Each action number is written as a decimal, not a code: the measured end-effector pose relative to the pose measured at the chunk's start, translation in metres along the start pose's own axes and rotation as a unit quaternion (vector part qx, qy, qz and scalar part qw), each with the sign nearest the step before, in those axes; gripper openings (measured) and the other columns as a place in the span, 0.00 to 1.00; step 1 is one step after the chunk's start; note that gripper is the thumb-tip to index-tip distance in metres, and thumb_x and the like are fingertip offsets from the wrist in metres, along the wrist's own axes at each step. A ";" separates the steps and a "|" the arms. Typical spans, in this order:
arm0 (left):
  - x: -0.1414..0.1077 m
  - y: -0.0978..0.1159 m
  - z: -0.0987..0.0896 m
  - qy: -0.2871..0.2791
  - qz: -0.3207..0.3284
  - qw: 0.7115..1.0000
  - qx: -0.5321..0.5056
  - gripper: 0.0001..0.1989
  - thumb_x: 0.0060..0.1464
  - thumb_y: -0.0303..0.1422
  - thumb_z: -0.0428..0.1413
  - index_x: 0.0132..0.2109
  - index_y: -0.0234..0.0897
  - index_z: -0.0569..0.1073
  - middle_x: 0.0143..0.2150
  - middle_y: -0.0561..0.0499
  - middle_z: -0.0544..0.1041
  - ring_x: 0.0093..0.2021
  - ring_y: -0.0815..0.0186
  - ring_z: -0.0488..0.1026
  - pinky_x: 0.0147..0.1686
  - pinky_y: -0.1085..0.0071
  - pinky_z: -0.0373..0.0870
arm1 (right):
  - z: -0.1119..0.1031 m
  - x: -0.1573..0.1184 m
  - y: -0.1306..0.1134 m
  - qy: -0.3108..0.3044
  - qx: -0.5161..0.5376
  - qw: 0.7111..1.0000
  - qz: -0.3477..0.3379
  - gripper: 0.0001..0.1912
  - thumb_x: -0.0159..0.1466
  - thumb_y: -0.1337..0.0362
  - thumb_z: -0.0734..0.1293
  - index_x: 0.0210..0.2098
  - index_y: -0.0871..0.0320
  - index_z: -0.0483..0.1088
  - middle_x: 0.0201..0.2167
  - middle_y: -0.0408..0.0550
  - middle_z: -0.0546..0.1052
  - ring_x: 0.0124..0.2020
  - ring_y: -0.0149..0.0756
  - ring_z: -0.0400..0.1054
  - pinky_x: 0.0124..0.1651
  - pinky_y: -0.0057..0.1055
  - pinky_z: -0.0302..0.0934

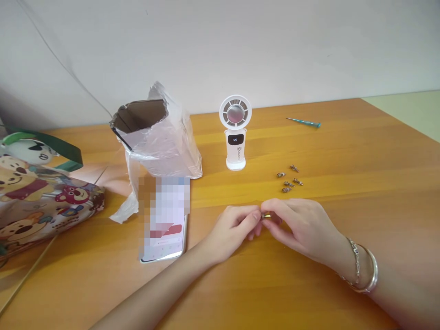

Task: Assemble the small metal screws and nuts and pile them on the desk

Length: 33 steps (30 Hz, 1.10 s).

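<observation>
My left hand (233, 229) and my right hand (295, 224) meet over the wooden table (343, 256), and the fingertips of both pinch a small brass threaded part (266, 216). Most of that part is hidden by my fingers. Just beyond my hands lies a loose group of several similar small metal parts (288, 179), not touching my fingers. A bangle and a chain bracelet circle my right wrist.
A slim teal-handled screwdriver (304, 122) lies at the far right of the table. A white desk fan (235, 130) stands behind my hands. To the left are a phone with a blurred screen (163, 220), a plastic-wrapped cardboard box (156, 133) and a cartoon-print bag (34, 197).
</observation>
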State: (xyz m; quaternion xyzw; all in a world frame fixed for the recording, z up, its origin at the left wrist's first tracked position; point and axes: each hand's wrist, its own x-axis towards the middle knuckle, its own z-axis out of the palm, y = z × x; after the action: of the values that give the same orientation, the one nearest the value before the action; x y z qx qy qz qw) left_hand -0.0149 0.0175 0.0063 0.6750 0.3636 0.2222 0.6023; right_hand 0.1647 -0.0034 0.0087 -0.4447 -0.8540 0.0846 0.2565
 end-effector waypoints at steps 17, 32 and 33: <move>-0.001 0.002 0.016 0.081 -0.039 0.995 0.042 0.15 0.61 0.38 0.41 0.29 0.37 0.61 0.21 0.58 0.61 0.24 0.72 0.58 0.26 0.75 0.55 | 0.014 0.007 -0.006 0.100 -0.110 0.989 -0.016 0.08 0.60 0.71 0.55 0.26 0.57 0.60 0.15 0.36 0.67 0.16 0.26 0.59 0.21 0.24 0.47; -0.002 0.003 0.014 0.075 -0.027 0.997 0.014 0.14 0.60 0.36 0.43 0.29 0.35 0.63 0.20 0.58 0.59 0.23 0.72 0.56 0.25 0.75 0.52 | 0.005 0.006 0.003 0.030 -0.012 0.999 -0.011 0.05 0.59 0.71 0.56 0.33 0.56 0.61 0.19 0.36 0.70 0.18 0.26 0.62 0.22 0.23 0.50; -0.002 0.003 0.013 0.072 -0.025 0.997 0.012 0.14 0.60 0.36 0.42 0.29 0.35 0.63 0.21 0.57 0.59 0.23 0.72 0.56 0.25 0.75 0.52 | 0.004 0.006 0.005 0.021 -0.002 1.000 -0.009 0.06 0.59 0.71 0.56 0.34 0.55 0.61 0.20 0.37 0.71 0.19 0.26 0.64 0.23 0.23 0.51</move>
State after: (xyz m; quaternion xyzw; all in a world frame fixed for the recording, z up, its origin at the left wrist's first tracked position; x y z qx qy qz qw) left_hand -0.0052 0.0075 0.0075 0.6554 0.4252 0.2508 0.5717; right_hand 0.1630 0.0044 0.0054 -0.4390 -0.8525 0.0716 0.2744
